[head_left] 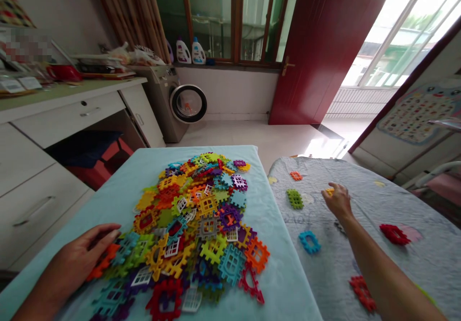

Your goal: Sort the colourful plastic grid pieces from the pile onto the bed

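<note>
My left hand [81, 258] rests at the near left edge of a large pile of interlocking plastic building blocks [207, 206], its fingers loosely bent. An orange block [104, 262] lies right beside its thumb, with a teal block [125, 248] just past it. Out over the grey cloth on the right, my right hand [337, 200] has its fingers closed on a yellow block [329, 192], mostly covered by them. Around that hand lie a green block [295, 199], a small orange-red block [296, 175], a blue block [309, 242] and red blocks [395, 234], spaced apart.
The pile sits on a table with a light blue cloth [118, 191]; a second surface with a patterned grey cloth [288, 273] adjoins it. Beyond are a washing machine [169, 105] with its door open, a cluttered desk [72, 105], detergent bottles [198, 52] and a red door [306, 47].
</note>
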`<state>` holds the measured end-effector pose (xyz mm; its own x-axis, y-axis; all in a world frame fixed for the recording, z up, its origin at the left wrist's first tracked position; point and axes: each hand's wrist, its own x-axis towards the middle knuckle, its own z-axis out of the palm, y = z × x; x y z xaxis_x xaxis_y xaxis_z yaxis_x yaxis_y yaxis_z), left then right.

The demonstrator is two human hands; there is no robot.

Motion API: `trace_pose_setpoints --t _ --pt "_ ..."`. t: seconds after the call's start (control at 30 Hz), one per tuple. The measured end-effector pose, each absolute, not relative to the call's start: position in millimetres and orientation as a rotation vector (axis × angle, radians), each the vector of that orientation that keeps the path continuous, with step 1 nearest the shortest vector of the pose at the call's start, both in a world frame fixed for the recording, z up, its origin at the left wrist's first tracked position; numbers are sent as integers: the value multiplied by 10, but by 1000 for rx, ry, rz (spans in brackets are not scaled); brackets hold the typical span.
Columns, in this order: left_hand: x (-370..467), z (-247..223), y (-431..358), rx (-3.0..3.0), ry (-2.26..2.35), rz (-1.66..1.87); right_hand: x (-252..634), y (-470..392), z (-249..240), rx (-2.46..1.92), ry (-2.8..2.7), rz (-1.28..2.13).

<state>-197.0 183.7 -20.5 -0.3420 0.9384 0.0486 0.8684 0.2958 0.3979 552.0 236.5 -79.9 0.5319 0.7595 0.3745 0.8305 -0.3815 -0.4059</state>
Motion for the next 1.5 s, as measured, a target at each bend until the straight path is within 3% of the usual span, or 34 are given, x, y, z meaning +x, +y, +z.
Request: trace_pose_setpoints --t 0.2,0.57,0.97,1.5 --pt "-1797 50 1799 1569 2154 676 4496 1985 -327 -1857 -1522 85" --pt "-1711 104 1755 1570 1875 861 2703 1302 622 -1371 -2227 465" --pt "-1739 56 1743 1585 1718 952 2449 1671 -47 -1645 -1848 358" --pt "-1663 74 1696 1581 1608 994 2502 1681 -96 -1656 -1786 404"
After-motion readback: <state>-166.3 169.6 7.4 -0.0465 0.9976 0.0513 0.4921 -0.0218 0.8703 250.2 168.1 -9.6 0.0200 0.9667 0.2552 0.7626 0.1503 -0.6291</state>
